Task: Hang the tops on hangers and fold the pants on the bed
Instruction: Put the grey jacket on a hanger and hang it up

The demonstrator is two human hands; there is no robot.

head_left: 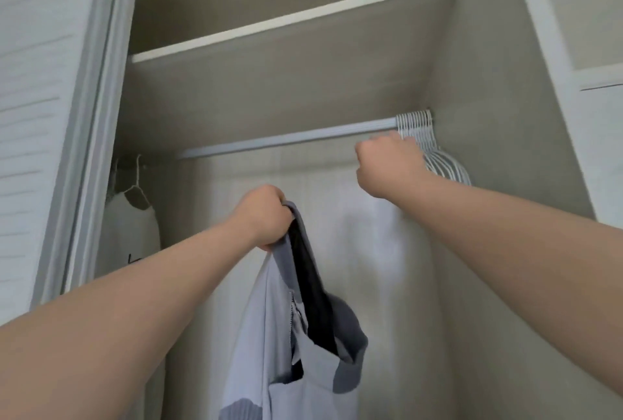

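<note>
**Q:** Where is the top?

**A:** A pale lavender zip-front top (269, 335) of thin, smooth fabric, with darker grey panels and a black lining, dangles in mid-air in front of the open wardrobe (488, 48), below the rail. The left hand (266, 219) is clenched in a fist round its bunched upper edge.

**Q:** And the other hand?

**A:** The right hand (387, 166) reaches a tight bunch of thin white wire hangers (445, 166) at the right end of a straight grey metal rail (286, 141). Its fingers curl against their necks. I cannot tell whether they hold 1.

**Q:** What could go wrong?

**A:** The hangers sit packed together, so pulling 1 may drag its neighbours off the rail. The slick fabric, held at 1 point only, could slide from the fist.

**Q:** Anything else nearby?

**A:** A flat, white-edged shelf (286, 20) sits above the rail, and 1 white garment (131, 227) hangs at the far left.
</note>
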